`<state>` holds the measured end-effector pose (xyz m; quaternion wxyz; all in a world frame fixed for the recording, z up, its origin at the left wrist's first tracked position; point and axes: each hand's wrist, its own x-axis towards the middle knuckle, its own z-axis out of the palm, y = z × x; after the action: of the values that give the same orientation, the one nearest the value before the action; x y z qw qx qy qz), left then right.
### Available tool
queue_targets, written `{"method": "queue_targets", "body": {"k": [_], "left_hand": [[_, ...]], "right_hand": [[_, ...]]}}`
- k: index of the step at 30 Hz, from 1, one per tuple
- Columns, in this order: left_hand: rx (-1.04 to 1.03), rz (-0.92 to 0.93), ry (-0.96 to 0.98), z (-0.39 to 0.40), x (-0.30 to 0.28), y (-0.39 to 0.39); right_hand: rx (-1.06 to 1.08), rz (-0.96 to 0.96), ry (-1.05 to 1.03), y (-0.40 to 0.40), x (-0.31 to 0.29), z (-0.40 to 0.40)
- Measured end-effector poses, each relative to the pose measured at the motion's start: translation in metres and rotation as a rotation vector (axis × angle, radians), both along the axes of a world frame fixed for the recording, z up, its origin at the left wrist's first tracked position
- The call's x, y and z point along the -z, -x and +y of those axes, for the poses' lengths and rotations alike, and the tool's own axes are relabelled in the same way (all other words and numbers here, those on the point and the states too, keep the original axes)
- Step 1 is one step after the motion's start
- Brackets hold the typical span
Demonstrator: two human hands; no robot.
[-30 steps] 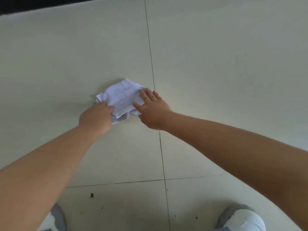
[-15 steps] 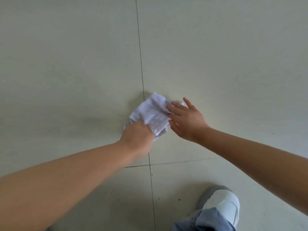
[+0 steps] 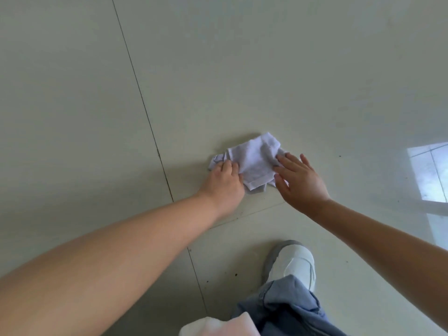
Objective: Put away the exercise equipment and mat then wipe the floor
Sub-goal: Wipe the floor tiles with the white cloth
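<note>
1. A white cloth (image 3: 252, 161), crumpled and partly folded, is laid flat on the pale tiled floor (image 3: 242, 69), right of the long dark grout line (image 3: 143, 103) and just far of a crossing grout line.
2. The cloth's left edge is gripped by the left hand (image 3: 224, 181): fingers are curled over the bunched fabric, knuckles up, forearm stretched in from the near left.
3. The cloth's right edge is pressed by the right hand (image 3: 300, 180): fingers are straight and spread, palm down, fingertips on the fabric, the rest of the hand over bare tile. Nothing is grasped by it, so that grip is open.
4. The two hands are kept apart, with the middle of the cloth exposed between them.
5. A white shoe with a grey toe (image 3: 291, 263) is planted on the floor near of the right hand; a blue denim trouser leg (image 3: 286, 311) is draped over its heel side.
6. A bright window reflection (image 3: 429, 173) is seen on the glossy tile at the far right edge.
7. A few dark specks (image 3: 235, 275) are scattered on the tile near the shoe.
</note>
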<state>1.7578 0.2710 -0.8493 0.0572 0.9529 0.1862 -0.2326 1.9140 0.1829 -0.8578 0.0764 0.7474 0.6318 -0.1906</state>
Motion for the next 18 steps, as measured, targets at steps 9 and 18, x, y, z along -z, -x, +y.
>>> {"method": "queue_targets", "body": {"k": [9,18], "left_hand": [[-0.031,0.290,-0.006,0.023,0.003,0.049],[-0.109,0.137,0.123,0.026,0.013,-0.019]], "right_hand": [[-0.116,-0.037,0.103,0.042,0.009,0.006],[0.137,-0.103,0.168,-0.017,-0.002,0.028]]}}
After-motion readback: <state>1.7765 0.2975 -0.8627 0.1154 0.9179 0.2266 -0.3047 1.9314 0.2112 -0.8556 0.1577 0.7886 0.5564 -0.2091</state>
